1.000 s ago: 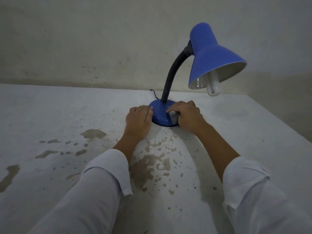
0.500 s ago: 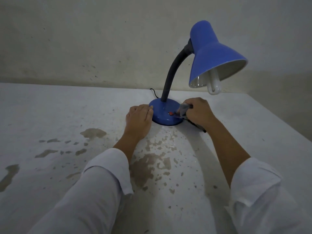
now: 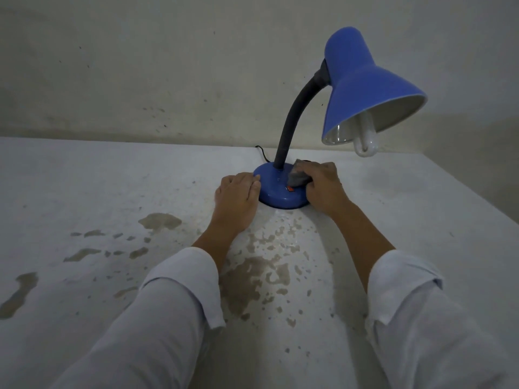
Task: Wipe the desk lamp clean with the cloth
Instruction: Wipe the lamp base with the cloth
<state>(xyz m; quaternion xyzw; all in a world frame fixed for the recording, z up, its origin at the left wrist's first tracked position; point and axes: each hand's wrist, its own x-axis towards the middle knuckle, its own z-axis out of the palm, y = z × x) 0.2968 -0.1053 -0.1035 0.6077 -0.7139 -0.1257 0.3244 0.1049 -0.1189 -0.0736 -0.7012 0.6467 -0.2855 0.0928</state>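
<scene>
Desk lamp base pressed by flat, released left hand; right hand grip clenches cloth.

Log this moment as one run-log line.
phase: wiping base | right hand: cloth pressed on lamp base | left hand: steadying base edge | shade: untouched

Both my arms reached forward, sleeves rolled. Left hand lay flat, palm down, fingers together. Right hand was curled closed around cloth.
</scene>
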